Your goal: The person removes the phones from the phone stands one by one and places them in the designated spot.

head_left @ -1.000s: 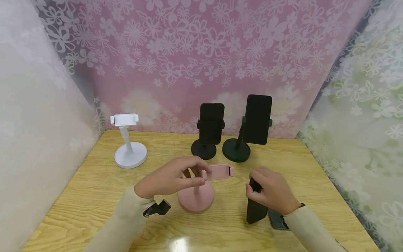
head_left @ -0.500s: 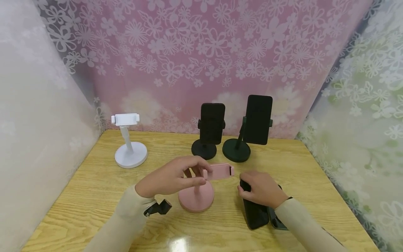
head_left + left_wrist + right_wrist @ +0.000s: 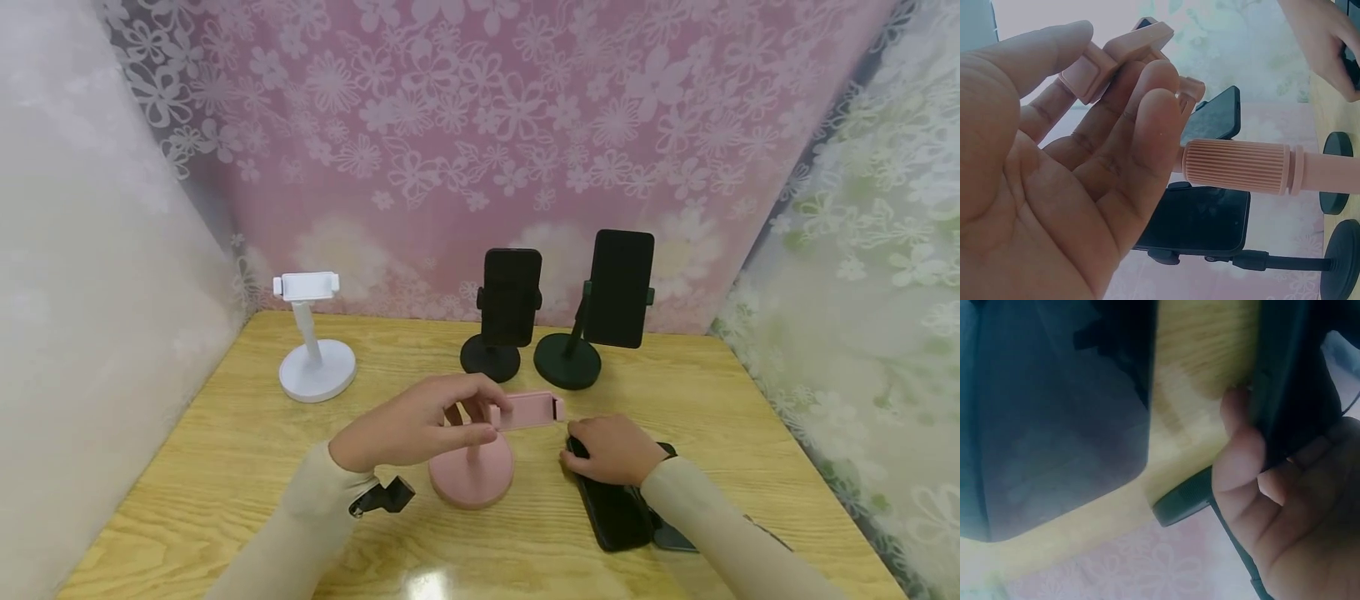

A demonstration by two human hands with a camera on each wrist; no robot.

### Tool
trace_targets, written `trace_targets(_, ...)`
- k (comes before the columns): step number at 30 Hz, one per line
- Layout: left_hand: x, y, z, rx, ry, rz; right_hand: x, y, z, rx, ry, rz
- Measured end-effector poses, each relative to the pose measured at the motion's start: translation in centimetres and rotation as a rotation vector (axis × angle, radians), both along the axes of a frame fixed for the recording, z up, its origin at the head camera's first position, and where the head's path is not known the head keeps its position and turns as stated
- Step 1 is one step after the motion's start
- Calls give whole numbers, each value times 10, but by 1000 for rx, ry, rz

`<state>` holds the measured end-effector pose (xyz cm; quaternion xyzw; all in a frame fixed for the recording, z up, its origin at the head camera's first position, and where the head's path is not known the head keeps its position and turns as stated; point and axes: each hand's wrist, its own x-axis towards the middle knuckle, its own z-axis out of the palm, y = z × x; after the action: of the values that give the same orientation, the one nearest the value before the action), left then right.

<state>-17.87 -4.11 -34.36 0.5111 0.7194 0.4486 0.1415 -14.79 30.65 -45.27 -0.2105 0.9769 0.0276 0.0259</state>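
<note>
Since both hands are busy, grip is what I'd fuss over. Left hand point(image 3: 420, 422) is pinching 1 end of the clamp point(image 3: 531, 410) on the pink stand point(image 3: 471, 482), so I'd squeeze lightly and not twist the ribbed neck point(image 3: 1235, 165). Right hand point(image 3: 617, 450) has thumb and fingers curled round the far end of a black phone point(image 3: 618, 518), right of the pink stand, down at the table point(image 3: 525, 554); can't tell if it's fully flat. Another phone point(image 3: 672, 538) lies just beside it, partly hidden by the right sleeve point(image 3: 708, 517), so imo watch the 2 don't scrape. Holding edges beats pressing glass. Go easy reaching forward too, cause the black stand point(image 3: 490, 364) and dark green stand point(image 3: 567, 369) are right behind and look bumpable.
</note>
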Motion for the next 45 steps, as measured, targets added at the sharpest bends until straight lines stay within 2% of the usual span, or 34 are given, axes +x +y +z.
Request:
trace_targets(7, -1, 1, 1, -1, -4, -5, -2, -3, -2, 26, -33, -58)
trace_targets(14, -2, -1, 1, 1, -8, -18, -4, -7, -4, 94, 41, 21)
trace_targets(18, -4, -2, 1, 7, -11, -22, -5, -9, -3, 77, 60, 2)
trace_targets(26, -4, -1, -1, -8, -21, -21, -2, -7, -2, 84, 37, -32)
trace_targets(34, -5, 1, 3, -3, 3, -28, 7, 7, -1, 72, 91, -39)
trace_targets(45, -4, -2, 1, -14, -21, -28, 12, 14, -4, 53, 81, -34)
